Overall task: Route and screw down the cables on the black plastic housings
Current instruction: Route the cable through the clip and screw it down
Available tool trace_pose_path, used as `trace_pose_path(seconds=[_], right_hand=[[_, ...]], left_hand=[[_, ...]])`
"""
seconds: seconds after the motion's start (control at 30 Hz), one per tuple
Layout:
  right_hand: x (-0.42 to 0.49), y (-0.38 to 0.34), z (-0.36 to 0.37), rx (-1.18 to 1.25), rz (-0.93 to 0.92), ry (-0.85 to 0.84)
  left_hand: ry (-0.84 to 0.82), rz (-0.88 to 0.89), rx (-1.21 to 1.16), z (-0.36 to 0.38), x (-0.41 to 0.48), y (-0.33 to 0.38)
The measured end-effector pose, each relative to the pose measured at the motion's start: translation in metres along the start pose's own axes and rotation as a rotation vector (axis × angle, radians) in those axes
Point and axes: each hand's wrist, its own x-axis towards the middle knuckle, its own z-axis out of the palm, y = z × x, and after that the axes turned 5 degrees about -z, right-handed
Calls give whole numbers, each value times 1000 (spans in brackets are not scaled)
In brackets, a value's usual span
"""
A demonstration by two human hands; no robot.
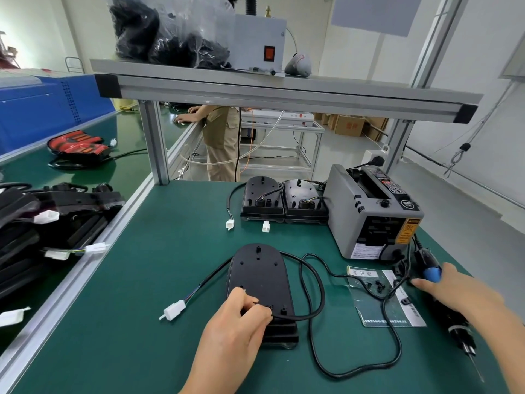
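Head: three housings [257, 270] (two behind) — left grip [241, 322] pinches cable [298, 317], right grip [466, 291] slack.

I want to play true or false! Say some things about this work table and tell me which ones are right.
1. The left hand pinches a black cable on the nearest housing. True.
2. The table mat is red. False: the mat is green.
3. Two more housings sit at the back beside a grey tape machine. True.
4. The plug by the left hand is blue. False: the plug is white.
5. The right hand is on the housing. False: the right hand is off to the side, at the screwdriver.
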Motion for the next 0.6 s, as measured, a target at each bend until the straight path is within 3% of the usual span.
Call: trace_pose_path(seconds=[0.37, 0.5, 0.6], right_hand=[[-12, 6, 0, 53, -37, 156], [-17, -8, -13, 418, -241, 466], [-19, -32, -20, 749, -311, 413]], left_hand=[[30, 0, -8, 5, -1, -2], [79, 18, -27, 6, 0, -2], [87, 29, -33, 5, 0, -2]])
